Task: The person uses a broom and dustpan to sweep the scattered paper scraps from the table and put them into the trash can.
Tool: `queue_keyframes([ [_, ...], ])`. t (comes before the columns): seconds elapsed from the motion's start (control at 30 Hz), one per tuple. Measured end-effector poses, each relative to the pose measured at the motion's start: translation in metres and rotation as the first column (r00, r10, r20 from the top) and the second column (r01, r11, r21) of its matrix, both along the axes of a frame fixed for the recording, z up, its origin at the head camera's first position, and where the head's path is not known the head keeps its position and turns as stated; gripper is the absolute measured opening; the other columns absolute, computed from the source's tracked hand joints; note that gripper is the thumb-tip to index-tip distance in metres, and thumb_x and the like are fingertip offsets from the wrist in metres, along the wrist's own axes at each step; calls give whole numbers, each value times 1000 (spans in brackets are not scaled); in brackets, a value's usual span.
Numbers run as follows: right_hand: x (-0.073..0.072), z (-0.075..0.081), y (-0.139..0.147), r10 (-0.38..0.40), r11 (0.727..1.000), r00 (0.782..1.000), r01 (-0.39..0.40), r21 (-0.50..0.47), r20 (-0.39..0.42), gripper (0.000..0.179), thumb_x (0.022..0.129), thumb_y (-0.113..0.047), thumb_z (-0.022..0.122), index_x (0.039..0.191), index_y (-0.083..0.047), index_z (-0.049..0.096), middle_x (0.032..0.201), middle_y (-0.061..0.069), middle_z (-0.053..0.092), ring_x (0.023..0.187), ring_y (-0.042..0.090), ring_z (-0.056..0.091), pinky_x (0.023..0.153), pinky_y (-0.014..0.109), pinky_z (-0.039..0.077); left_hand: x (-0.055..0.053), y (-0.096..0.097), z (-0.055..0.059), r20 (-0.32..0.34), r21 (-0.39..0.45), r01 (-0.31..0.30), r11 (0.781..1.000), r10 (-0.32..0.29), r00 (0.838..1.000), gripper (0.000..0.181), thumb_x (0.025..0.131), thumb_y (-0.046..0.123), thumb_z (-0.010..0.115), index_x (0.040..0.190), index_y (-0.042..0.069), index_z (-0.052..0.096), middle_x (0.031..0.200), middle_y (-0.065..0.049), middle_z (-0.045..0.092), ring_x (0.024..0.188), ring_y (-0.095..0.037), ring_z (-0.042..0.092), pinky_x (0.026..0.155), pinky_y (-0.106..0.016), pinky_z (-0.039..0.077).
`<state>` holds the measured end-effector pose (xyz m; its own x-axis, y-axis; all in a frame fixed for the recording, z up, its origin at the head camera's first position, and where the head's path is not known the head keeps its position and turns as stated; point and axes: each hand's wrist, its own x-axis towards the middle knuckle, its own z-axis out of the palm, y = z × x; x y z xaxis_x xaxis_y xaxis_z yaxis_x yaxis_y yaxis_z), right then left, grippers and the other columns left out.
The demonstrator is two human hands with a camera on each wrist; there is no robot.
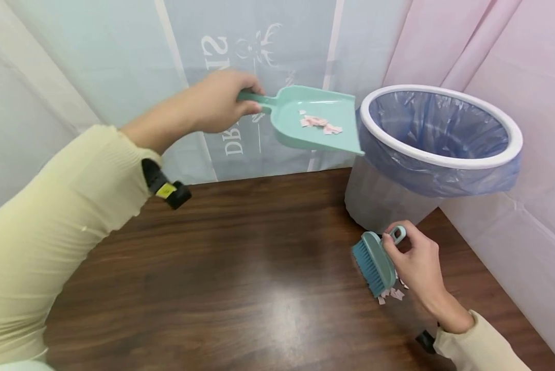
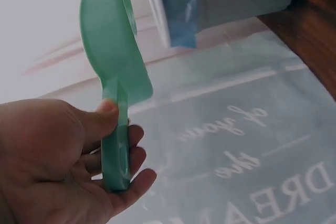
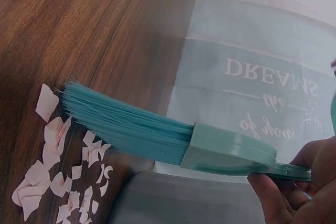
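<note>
My left hand (image 1: 226, 100) grips the handle of a mint-green dustpan (image 1: 296, 123), raised beside the trash bin. Several pale pink paper scraps (image 1: 321, 123) lie in the pan, whose front lip points toward the bin. In the left wrist view, thumb and fingers wrap the dustpan handle (image 2: 115, 156). Low on the right, my right hand (image 1: 416, 257) pinches the handle of a green hand brush (image 1: 379, 260) with teal bristles (image 3: 126, 124). More torn pink scraps (image 3: 58, 182) lie on the wooden surface by the bristles, partly hidden by the brush in the head view.
The trash bin (image 1: 379, 201), with a white rim (image 1: 444, 161) and a blue plastic liner (image 1: 463, 180), stands at the back right corner. A printed curtain (image 1: 268, 56) hangs behind the dark wooden surface (image 1: 212, 268). Pink sheeting (image 1: 532, 154) borders the right side.
</note>
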<state>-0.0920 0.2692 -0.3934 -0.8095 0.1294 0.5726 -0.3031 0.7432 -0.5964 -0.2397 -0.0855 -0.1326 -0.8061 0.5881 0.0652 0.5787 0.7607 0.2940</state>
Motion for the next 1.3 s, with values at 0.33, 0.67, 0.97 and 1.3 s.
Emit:
queue_keyframes([
  [0.33,-1,1,2,2,1000,1000,-2,18,-13,17,87,4,70,91,-13,68,78,-1,64,57,-3,48,50,12,37,-25,71,27,-90,-114,0,993,-10,996,37,109,26,48,138,6,57,123,-7,60,102,-17,51,92,-32,46],
  [0.67,-3,4,8,21,998,999,-19,66,-32,18,86,5,71,92,-12,67,79,-1,64,57,-3,46,51,14,35,-39,134,28,-136,-181,-86,980,61,989,41,110,32,42,145,11,51,138,1,57,112,-10,52,94,-19,46],
  [0.97,-5,2,7,38,996,999,-35,81,-29,19,86,5,72,92,-13,67,79,-2,64,58,2,47,52,15,34,-39,155,10,-223,-162,-119,980,81,972,32,111,25,41,137,11,52,133,-1,59,107,-12,51,91,-20,44],
  [1.3,-4,5,8,33,996,999,-30,81,-32,19,86,5,72,92,-12,68,80,-2,64,65,-1,49,60,13,36,-33,185,13,-291,-221,-145,964,77,954,43,111,11,26,140,24,56,141,7,58,129,-12,51,103,-28,49],
])
